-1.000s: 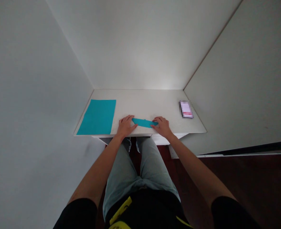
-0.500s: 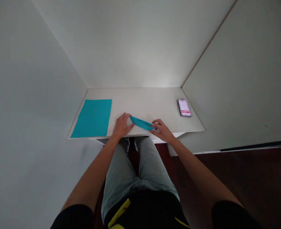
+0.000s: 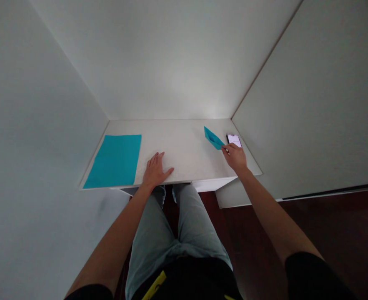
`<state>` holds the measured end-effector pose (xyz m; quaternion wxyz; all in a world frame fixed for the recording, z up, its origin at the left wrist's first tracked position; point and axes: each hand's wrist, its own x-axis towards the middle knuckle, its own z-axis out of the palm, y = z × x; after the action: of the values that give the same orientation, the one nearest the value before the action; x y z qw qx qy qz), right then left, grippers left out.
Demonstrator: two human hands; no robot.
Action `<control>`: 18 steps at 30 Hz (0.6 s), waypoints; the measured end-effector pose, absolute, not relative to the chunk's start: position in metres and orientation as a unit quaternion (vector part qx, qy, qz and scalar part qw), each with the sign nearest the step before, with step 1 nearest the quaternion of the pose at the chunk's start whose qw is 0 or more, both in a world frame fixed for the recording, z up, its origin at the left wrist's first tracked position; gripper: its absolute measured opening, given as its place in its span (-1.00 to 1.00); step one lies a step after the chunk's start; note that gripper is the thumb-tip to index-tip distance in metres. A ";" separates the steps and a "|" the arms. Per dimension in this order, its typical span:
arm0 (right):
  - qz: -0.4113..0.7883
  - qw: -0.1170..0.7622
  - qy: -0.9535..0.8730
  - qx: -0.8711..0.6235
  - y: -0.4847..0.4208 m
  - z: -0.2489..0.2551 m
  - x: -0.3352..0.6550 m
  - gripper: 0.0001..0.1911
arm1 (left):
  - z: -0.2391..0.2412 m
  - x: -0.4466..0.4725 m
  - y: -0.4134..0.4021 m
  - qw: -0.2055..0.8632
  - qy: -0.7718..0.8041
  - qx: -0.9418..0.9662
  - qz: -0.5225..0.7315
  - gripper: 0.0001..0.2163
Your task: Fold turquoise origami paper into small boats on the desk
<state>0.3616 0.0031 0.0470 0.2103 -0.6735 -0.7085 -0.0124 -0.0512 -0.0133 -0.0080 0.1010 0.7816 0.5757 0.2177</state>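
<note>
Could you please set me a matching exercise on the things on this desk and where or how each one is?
1 sheet
2 folded paper
3 phone
4 left hand

a pinched by the right hand
b palm down, holding nothing
c flat at the desk's left end
d screen lit, at the right end

Pairs: 1-c, 2-a, 3-d, 4-b
</note>
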 end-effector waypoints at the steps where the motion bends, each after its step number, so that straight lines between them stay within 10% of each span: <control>1: -0.021 0.195 -0.696 -0.690 0.010 0.047 0.369 -0.59 | -0.008 -0.051 -0.013 0.098 0.575 0.783 0.217 -0.24; 13: -0.058 0.303 -0.659 -0.686 -0.004 0.002 0.303 -0.55 | -0.012 -0.052 -0.012 0.089 0.555 0.786 0.259 -0.38; 18: 0.026 0.339 -0.692 -0.637 -0.019 -0.022 0.247 -0.63 | -0.009 -0.060 -0.018 0.119 0.489 0.797 0.334 -0.74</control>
<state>0.2468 -0.0190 -0.0224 0.3388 -0.6370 -0.6920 0.0257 -0.0597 -0.0179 -0.0095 0.1186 0.7971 0.4887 0.3344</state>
